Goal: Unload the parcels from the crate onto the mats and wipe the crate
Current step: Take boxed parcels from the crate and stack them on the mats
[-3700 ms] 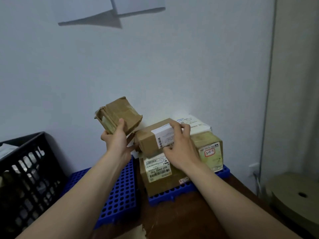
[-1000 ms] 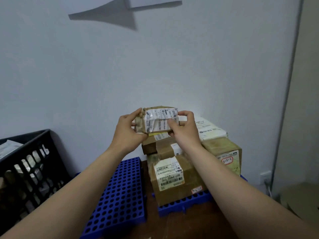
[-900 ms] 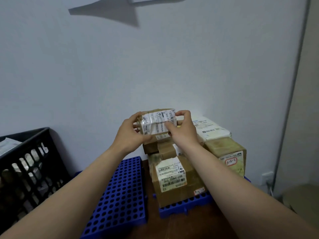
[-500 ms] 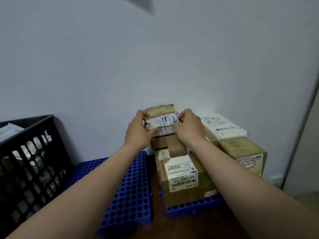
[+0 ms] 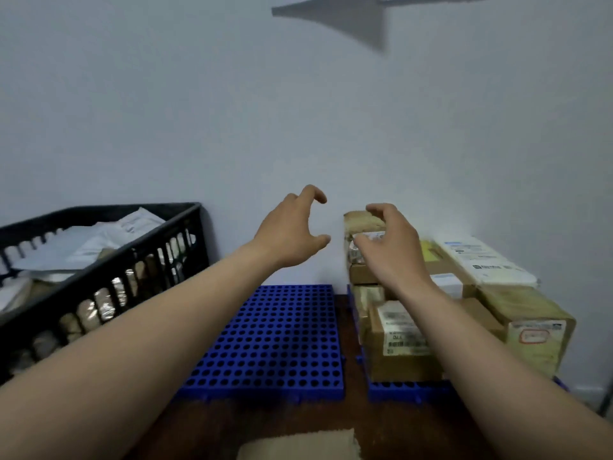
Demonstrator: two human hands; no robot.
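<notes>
A small taped brown parcel (image 5: pixel 360 220) sits on top of the parcel stack on the right blue mat (image 5: pixel 408 388). My right hand (image 5: pixel 389 250) hovers right in front of it, fingers loosely curved, not gripping it. My left hand (image 5: pixel 290 229) is in the air to the parcel's left, fingers spread and curved, holding nothing. The left blue mat (image 5: pixel 282 340) lies bare. The black crate (image 5: pixel 99 212) stands at the left with white bags (image 5: pixel 109 234) and brown parcels inside.
The stack holds a labelled brown box (image 5: pixel 398 336) in front, a box with a red mark (image 5: pixel 534 327) at the right and a white parcel (image 5: pixel 481 260) behind. A wall rises right behind the mats. A cardboard piece (image 5: pixel 298 444) lies on the brown table (image 5: pixel 414 426).
Both hands set the small parcel on top of the stack and let it go. My left hand has drawn away to the left; the view has turned left toward the crate.
</notes>
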